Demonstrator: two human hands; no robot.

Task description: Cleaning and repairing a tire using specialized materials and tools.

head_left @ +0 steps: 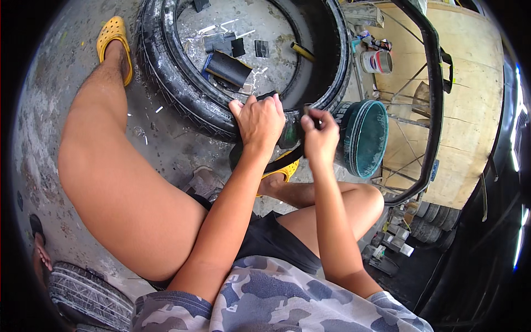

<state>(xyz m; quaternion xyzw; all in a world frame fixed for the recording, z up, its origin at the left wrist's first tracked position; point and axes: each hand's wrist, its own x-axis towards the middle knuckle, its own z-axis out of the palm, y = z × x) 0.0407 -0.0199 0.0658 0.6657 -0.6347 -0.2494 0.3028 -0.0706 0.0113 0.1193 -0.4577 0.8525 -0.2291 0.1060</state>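
Observation:
A large black tyre (191,102) lies on its side on the floor in front of me, its sidewall smeared with white. My left hand (259,123) is closed over the near edge of the tyre, fingers curled to the inside. Just right of it, my right hand (321,135) is closed in a pinch at the tyre's near right edge. Something small and dark shows between its fingers, too hidden to name. Inside the tyre ring lie a curved black rubber piece (228,69), a flat square black patch (261,48) and white strips.
A teal bucket (368,138) stands tilted in view right of my right hand. Beyond it are a white can (378,62), a black bent frame (436,110) and a plywood board (470,116). More tyres (88,293) lie at lower left. Another person's foot (41,252) shows at far left.

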